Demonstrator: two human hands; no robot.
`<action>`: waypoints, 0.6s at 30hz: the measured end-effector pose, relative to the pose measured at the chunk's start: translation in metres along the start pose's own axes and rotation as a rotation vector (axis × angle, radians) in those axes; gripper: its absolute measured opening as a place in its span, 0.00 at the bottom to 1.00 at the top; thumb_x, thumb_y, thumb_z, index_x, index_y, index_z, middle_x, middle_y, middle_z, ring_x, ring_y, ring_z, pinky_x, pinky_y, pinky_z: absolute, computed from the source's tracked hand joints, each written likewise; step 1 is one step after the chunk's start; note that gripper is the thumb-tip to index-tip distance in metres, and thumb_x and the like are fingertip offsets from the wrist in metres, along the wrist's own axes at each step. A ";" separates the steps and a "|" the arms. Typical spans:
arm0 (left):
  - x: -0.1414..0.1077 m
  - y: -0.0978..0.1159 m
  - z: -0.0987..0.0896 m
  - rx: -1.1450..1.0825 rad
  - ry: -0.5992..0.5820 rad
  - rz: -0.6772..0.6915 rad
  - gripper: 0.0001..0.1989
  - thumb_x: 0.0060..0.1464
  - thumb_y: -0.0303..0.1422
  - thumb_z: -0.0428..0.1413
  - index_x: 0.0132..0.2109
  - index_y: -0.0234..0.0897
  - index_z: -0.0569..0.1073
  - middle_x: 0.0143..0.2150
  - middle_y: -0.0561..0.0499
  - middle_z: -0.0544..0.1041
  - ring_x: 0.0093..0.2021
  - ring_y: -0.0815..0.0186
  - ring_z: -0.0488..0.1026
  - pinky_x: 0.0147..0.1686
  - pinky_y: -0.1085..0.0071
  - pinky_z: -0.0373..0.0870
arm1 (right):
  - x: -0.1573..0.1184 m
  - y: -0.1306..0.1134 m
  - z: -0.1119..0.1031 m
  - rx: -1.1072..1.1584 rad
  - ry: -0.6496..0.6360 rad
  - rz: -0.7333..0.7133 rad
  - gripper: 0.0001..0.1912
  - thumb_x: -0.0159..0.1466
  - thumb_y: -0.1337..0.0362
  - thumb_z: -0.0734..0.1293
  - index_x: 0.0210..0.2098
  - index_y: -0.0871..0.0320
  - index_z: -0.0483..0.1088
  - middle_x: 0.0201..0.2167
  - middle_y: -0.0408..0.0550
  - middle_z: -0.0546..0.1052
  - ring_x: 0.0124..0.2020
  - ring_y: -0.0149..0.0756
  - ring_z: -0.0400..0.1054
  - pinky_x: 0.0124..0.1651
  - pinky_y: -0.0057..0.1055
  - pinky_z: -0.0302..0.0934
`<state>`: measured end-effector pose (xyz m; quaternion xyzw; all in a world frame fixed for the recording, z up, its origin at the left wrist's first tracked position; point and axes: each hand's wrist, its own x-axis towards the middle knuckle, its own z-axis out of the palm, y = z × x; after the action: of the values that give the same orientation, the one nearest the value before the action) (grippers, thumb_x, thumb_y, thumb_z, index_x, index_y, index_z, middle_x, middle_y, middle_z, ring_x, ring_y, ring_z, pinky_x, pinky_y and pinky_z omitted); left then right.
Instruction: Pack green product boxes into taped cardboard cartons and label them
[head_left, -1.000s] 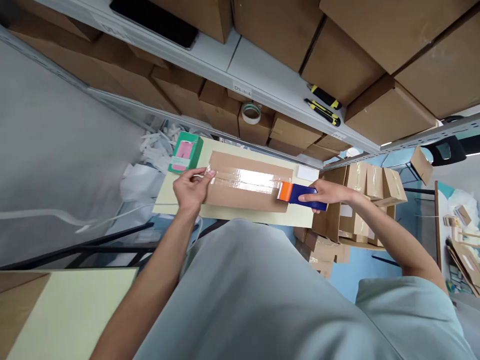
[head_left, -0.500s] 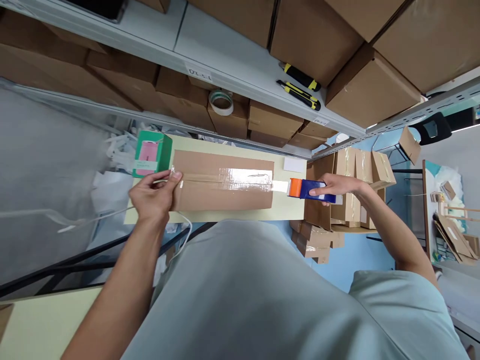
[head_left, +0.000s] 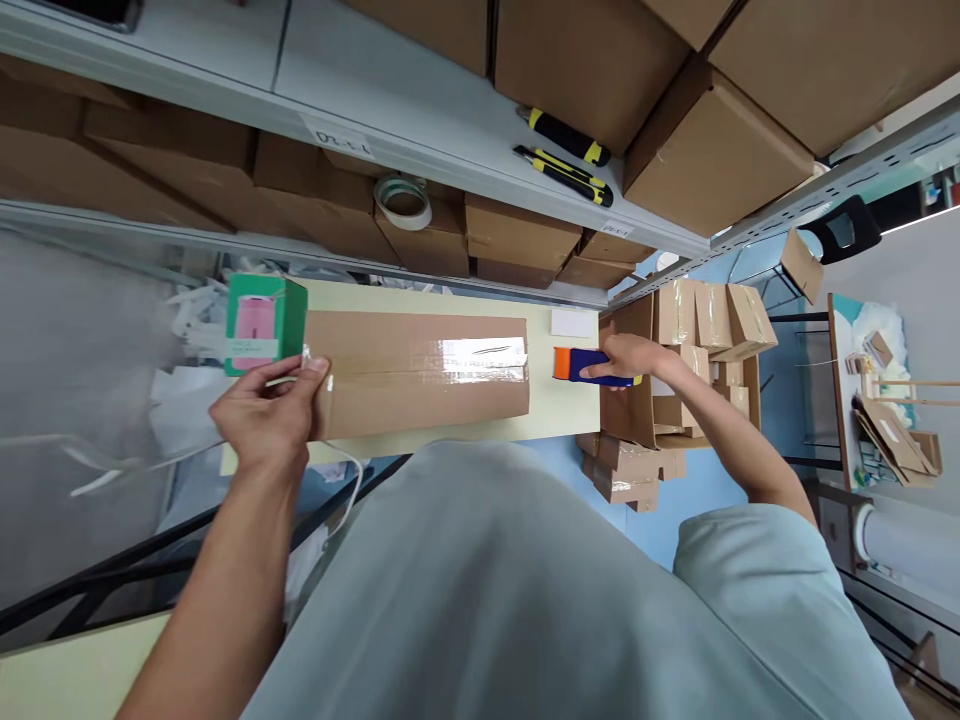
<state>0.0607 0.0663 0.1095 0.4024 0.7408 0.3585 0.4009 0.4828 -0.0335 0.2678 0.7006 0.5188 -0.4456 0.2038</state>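
A long brown cardboard box (head_left: 420, 400) lies on the pale yellow table (head_left: 541, 410), with shiny clear tape (head_left: 480, 360) along its middle seam. My left hand (head_left: 274, 405) pinches the box's left end at the tape, thumb on top. Off the box's right end, my right hand (head_left: 626, 358) is wrapped round a blue and orange tape dispenser (head_left: 592, 367). A gap shows between the dispenser and the box, and no tape strip can be made out across it.
A green box with a pink picture (head_left: 256, 320) stands behind my left hand. Overhead, a shelf (head_left: 420, 95) holds cartons and two yellow-black cutters (head_left: 566, 175); a tape roll (head_left: 403, 203) is below. Right of the table sits an open carton of boxes (head_left: 637, 400).
The tape strip that joined the box to the dispenser no longer shows. My right hand has tilted the dispenser slightly. The whole view has shifted, with most things further left.
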 end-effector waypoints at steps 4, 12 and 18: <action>-0.006 0.012 -0.002 -0.098 0.022 -0.106 0.09 0.41 0.30 0.67 0.33 0.34 0.77 0.25 0.60 0.70 0.27 0.73 0.63 0.29 0.76 0.63 | -0.002 -0.023 0.019 -0.227 0.149 0.078 0.29 0.70 0.37 0.73 0.38 0.60 0.80 0.33 0.60 0.84 0.42 0.55 0.82 0.45 0.39 0.71; -0.004 0.000 -0.004 -0.105 -0.003 -0.026 0.10 0.42 0.32 0.68 0.33 0.35 0.78 0.26 0.59 0.70 0.27 0.72 0.61 0.30 0.74 0.60 | -0.008 -0.073 0.045 -0.300 0.196 0.241 0.25 0.76 0.44 0.69 0.54 0.61 0.81 0.51 0.68 0.85 0.54 0.60 0.81 0.53 0.44 0.74; 0.000 -0.009 -0.004 -0.083 -0.032 0.067 0.11 0.42 0.35 0.68 0.34 0.36 0.78 0.31 0.55 0.74 0.29 0.69 0.63 0.32 0.71 0.62 | 0.007 -0.092 0.070 -0.314 0.318 0.305 0.19 0.75 0.50 0.70 0.53 0.59 0.83 0.52 0.66 0.85 0.53 0.59 0.82 0.50 0.44 0.73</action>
<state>0.0543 0.0616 0.1035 0.4157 0.7048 0.3958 0.4168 0.3710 -0.0475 0.2416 0.7916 0.4957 -0.2082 0.2905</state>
